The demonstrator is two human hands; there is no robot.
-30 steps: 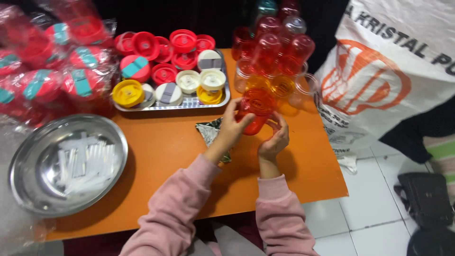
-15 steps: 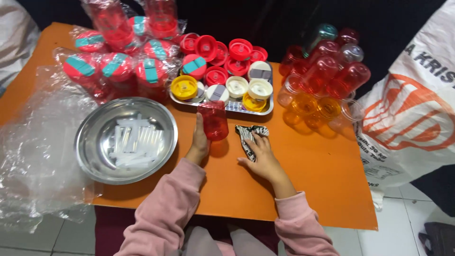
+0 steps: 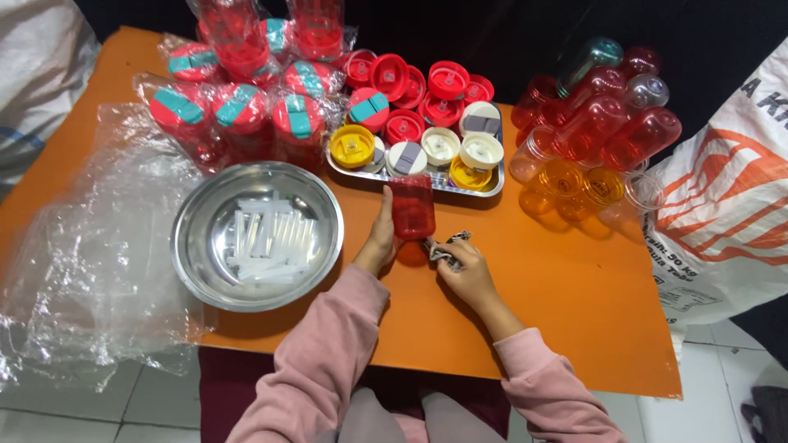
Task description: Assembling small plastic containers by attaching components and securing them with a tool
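The left hand (image 3: 379,242) was wrapped around the red bottle (image 3: 412,207), standing upright just in front of the steel tray (image 3: 492,189). The right hand (image 3: 466,271), just right of the bottle's base, pinched a dark patterned cloth (image 3: 443,246); bottle's long axis vertical.

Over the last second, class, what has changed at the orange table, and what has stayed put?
The red bottle came down from beside the bottle pile to stand in front of the lid tray, left hand keeping its grip. The right hand let go and now rests on the patterned cloth. The steel bowl and wrapped bottles stayed put.
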